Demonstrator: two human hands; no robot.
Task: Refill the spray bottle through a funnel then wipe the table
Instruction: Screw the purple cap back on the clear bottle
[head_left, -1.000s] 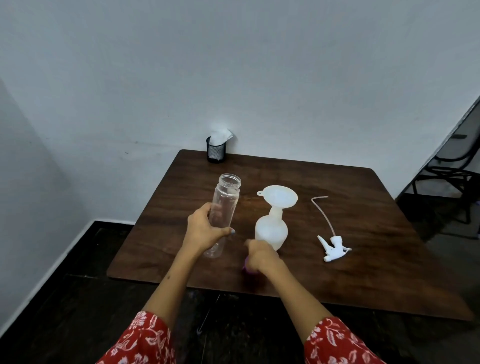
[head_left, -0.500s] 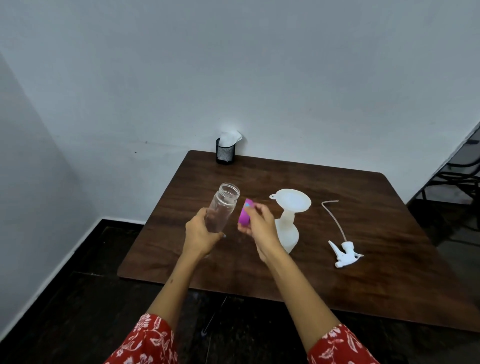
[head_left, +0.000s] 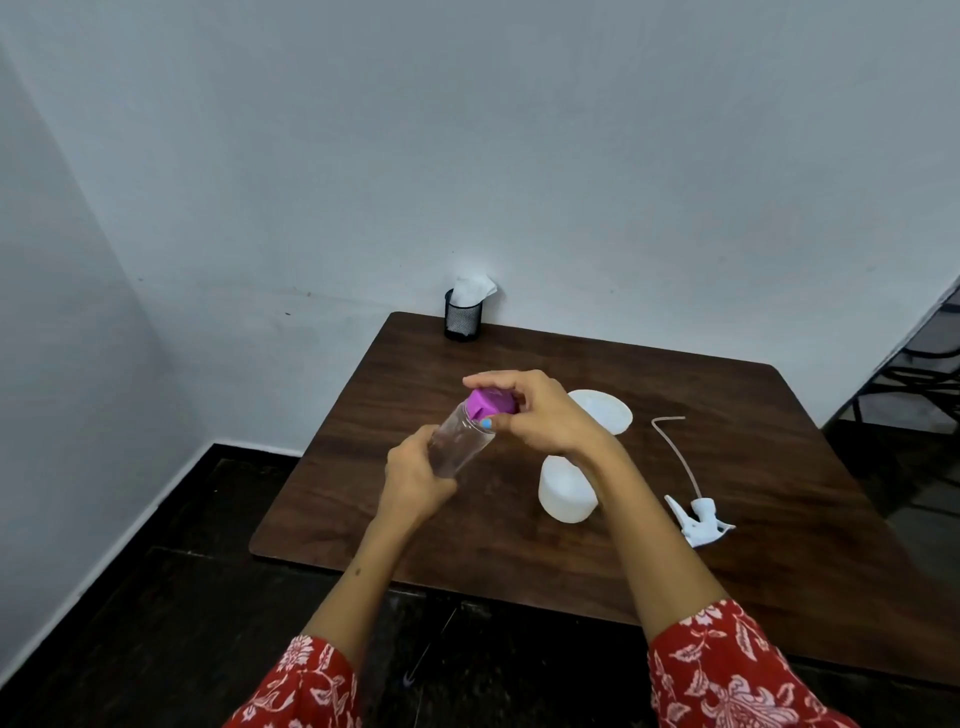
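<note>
My left hand (head_left: 415, 480) grips the lower part of a clear plastic bottle (head_left: 460, 447), held tilted above the brown table (head_left: 779, 441). My right hand (head_left: 540, 410) is closed around a purple cap (head_left: 491, 404) that sits on the bottle's mouth. Behind my right forearm stands the white spray bottle (head_left: 563, 493) with a white funnel (head_left: 605, 410) in its neck; its neck is hidden by my wrist. The white spray head with its long tube (head_left: 698, 519) lies on the table to the right.
A black mesh cup holding a white cloth (head_left: 465, 312) stands at the table's far left corner against the wall. A dark chair (head_left: 919, 358) is at the right edge. The floor is dark.
My right hand picked the purple cap up from the table and brought it onto the mouth of the clear bottle. My left hand lifted and tilted the bottle.
</note>
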